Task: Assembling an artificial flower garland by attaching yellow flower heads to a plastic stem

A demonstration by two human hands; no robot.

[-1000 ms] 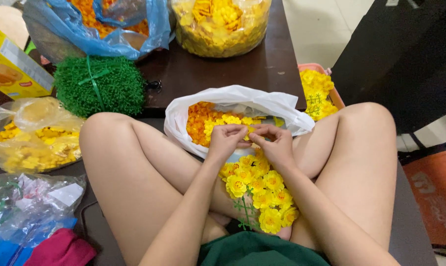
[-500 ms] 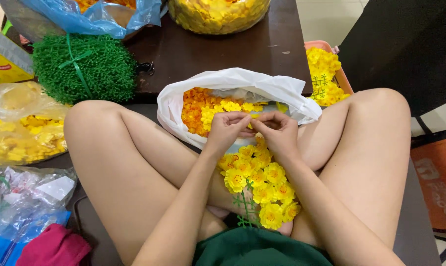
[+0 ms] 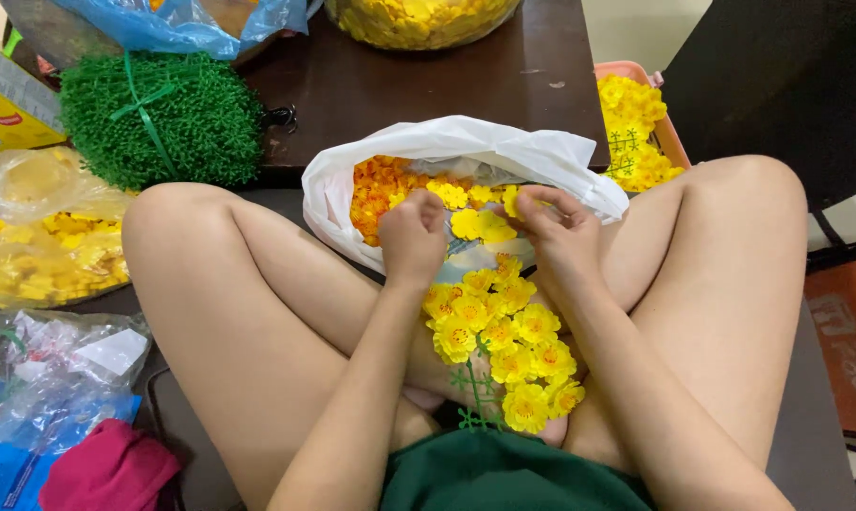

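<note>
item: left hand (image 3: 411, 237) and right hand (image 3: 559, 235), a moment ago pressed together, now parted over white plastic bag of orange and yellow petals (image 3: 419, 151); right pinches a yellow petal, left clenched, contents unclear. assembled yellow flower sprig (image 3: 499, 345) lies in lap.

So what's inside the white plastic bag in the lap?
The white plastic bag holds loose orange and yellow flower heads. The left hand and right hand cover its near part; the bottom is hidden.

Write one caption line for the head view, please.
Both hands, left hand and right hand, work yellow flowers over a white bag.
</note>
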